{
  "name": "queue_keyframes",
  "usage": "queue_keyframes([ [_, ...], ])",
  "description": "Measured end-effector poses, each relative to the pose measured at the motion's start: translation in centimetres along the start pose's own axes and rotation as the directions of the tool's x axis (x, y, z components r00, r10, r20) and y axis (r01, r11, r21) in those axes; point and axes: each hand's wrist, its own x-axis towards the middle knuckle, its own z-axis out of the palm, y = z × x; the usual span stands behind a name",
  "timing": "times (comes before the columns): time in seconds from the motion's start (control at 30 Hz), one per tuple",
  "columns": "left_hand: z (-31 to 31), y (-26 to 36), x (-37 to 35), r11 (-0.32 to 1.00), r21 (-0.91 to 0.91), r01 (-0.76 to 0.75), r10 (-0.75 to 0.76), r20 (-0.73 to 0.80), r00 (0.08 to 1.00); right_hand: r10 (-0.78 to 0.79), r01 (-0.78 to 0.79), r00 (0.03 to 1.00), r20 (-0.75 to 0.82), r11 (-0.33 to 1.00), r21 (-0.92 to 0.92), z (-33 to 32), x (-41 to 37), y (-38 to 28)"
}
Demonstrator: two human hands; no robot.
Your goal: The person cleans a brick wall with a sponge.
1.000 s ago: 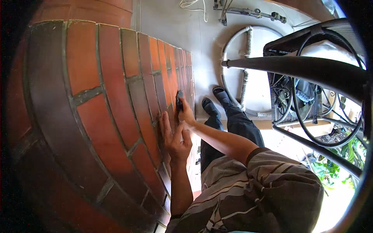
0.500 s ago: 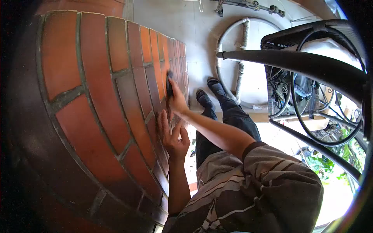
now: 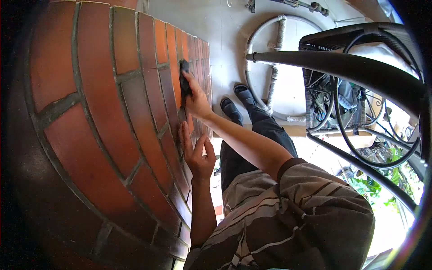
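A brick wall (image 3: 121, 148) with dark grey joints fills the left side of the head view. My right hand (image 3: 198, 100) is closed around a small black oblong block (image 3: 185, 78), pressed flat to the orange and red bricks. Whether this block is a brush or a pad I cannot tell. Lower down and nearer to me, my left hand (image 3: 198, 157) is open, its fingers stretched out with the tips against the bricks. It holds nothing.
Beyond my sandalled feet (image 3: 231, 110), a round metal frame (image 3: 271, 85) with wrapped bars lies on the floor. At right a thick black tube (image 3: 342, 65) crosses a dark wicker chair (image 3: 315, 94) piled with things. Green plants (image 3: 382, 180) show at lower right.
My right hand has slid the black block a little up and left along the bricks. The left hand keeps its place on the wall, fingers more spread. The whole view has shifted slightly.
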Motion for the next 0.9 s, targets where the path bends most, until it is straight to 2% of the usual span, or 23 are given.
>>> queue_keyframes([
  [0.07, 0.6, -0.4, -0.7, 0.999, -0.009, 0.036, -0.036, 0.007, 0.999, 0.181, -0.18, 0.981, 0.068, 0.983, -0.027, 0.4, -2.9, 2.6],
  [0.13, 1.2, -0.8, -1.5, 0.997, -0.013, 0.077, -0.077, 0.029, 0.997, 0.398, -0.392, 0.91, 0.116, 0.917, -0.066, 0.4, -6.2, 4.1],
  [0.23, 2.0, -1.1, -2.0, 0.992, -0.032, 0.123, -0.122, 0.03, 0.992, 0.442, -0.447, 0.875, 0.196, 0.894, -0.017, 0.0, -8.0, 5.7],
  [0.33, 3.0, -1.8, -2.9, 0.989, -0.032, 0.147, -0.146, 0.029, 0.989, 0.61, -0.621, 0.733, 0.302, 0.781, -0.071, -1.3, -5.2, 5.5],
  [0.37, 3.3, -1.8, -3.1, 0.985, -0.029, 0.169, -0.169, 0.019, 0.985, 0.534, -0.588, 0.795, 0.286, 0.796, 0.148, -1.6, -3.6, 4.0],
  [0.43, 4.1, -2.7, -4.3, 0.982, 0.006, 0.187, -0.187, 0.033, 0.982, 0.381, -0.407, 0.913, 0.143, 0.864, 0.296, -1.8, -0.7, -0.1],
  [0.47, 4.2, -2.6, -4.4, 0.98, 0.006, 0.201, -0.201, 0.01, 0.98, 0.289, -0.325, 0.946, 0.149, 0.845, 0.425, -1.6, 0.7, -2.3],
  [0.53, 4.6, -2.1, -4.4, 0.974, 0.007, 0.227, -0.227, -0.035, 0.973, 0.045, -0.098, 0.99, 0.132, 0.899, 0.426, -1.4, 2.4, -6.1],
  [0.57, 4.6, -1.9, -4.3, 0.971, 0.036, 0.237, -0.236, -0.038, 0.971, -0.108, 0.062, 0.984, 0.142, 0.954, 0.294, -1.5, 3.0, -7.6],
  [0.6, 4.8, -1.8, -4.4, 0.957, -0.045, 0.286, -0.288, -0.047, 0.957, -0.259, 0.233, 0.95, 0.172, 0.959, 0.158, -1.6, 3.3, -8.3],
  [0.67, 5.4, -2.0, -4.6, 0.906, -0.217, 0.364, -0.383, -0.054, 0.922, -0.296, 0.275, 0.936, 0.191, 0.953, 0.129, -1.4, 2.5, -7.1],
  [0.7, 5.6, -2.1, -4.6, 0.906, -0.206, 0.369, -0.386, -0.052, 0.921, -0.316, 0.298, 0.928, 0.2, 0.948, 0.113, -1.3, 1.8, -5.9],
  [0.8, 5.7, -2.7, -5.3, 0.904, -0.186, 0.385, -0.398, -0.039, 0.916, -0.08, 0.067, 0.992, 0.1, 0.99, 0.122, 0.0, -1.7, 0.7],
  [0.87, 6.0, -3.1, -5.7, 0.899, -0.195, 0.393, -0.406, -0.034, 0.913, 0.307, -0.323, 0.937, 0.165, 0.943, 0.078, 0.3, -3.1, 6.4],
  [0.9, 6.1, -3.4, -5.7, 0.885, -0.236, 0.402, -0.42, -0.029, 0.907, 0.401, -0.425, 0.897, 0.187, 0.898, 0.116, 0.0, -2.6, 7.8],
])
